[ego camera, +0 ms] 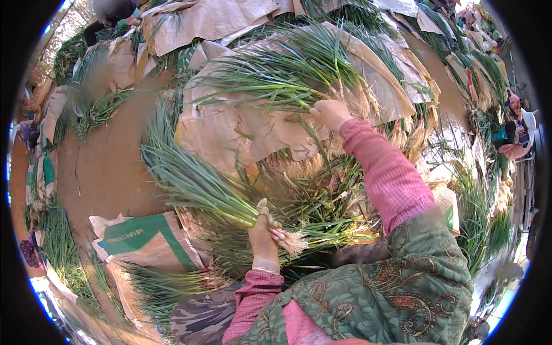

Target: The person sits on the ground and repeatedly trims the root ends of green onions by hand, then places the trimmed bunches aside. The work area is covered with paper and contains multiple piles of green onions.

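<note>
My left hand (264, 241), in a thin pale glove, grips a bunch of long-leaved allium plants (207, 185), which look like green garlic. Their pinkish-white bases and roots stick out to the right of the fist, and the leaves fan up and left. Farther out, my right hand (331, 113) is at the root end of a loose heap of the same plants (293, 73). Its fingers touch the lower stems; whether they grip one is hidden. The heap lies on a pale woven sack (258, 129). A limp leaf (315, 136) hangs below that hand.
Leaf trimmings and loose plants (327, 198) litter the space before my lap. A printed green-and-white sack (138, 239) lies at left, with more plants (168, 284) below it. Covered bundles line the far side. Brown ground (108, 159) shows at left. A person (517, 138) sits at far right.
</note>
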Motion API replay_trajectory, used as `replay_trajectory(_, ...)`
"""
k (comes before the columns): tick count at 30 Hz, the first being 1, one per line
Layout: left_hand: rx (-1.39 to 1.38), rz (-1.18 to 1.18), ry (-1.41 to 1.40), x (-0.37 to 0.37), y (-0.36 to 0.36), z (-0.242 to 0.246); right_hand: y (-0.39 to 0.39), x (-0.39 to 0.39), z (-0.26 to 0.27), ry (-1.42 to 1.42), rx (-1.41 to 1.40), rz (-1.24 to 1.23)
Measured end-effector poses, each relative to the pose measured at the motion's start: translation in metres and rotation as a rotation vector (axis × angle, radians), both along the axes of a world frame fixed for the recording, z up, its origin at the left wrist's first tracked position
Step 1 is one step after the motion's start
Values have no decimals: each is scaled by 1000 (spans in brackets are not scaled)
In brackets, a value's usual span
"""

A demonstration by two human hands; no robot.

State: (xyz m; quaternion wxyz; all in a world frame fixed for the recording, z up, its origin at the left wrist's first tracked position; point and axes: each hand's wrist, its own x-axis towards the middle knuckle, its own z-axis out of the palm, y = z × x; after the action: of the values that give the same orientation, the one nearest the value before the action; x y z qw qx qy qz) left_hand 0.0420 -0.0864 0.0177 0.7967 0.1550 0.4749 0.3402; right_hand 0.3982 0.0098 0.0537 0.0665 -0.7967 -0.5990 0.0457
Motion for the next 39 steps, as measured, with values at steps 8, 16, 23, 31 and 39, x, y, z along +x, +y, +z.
replay_trajectory(8,20,49,-50,13,-2,3,-73,-80,7,285,91,89)
replay_trajectory(16,28,-17,39,13,-17,9,-170,-176,-13,738,-165,375)
replay_trajectory(23,-36,-194,96,9,-23,1,-107,-218,-42,1226,-133,-116)
replay_trajectory(31,22,-127,126,8,-22,6,-84,-223,-48,1887,354,-861)
replay_trajectory(39,190,48,92,-4,-12,16,-89,-114,-32,361,-720,538)
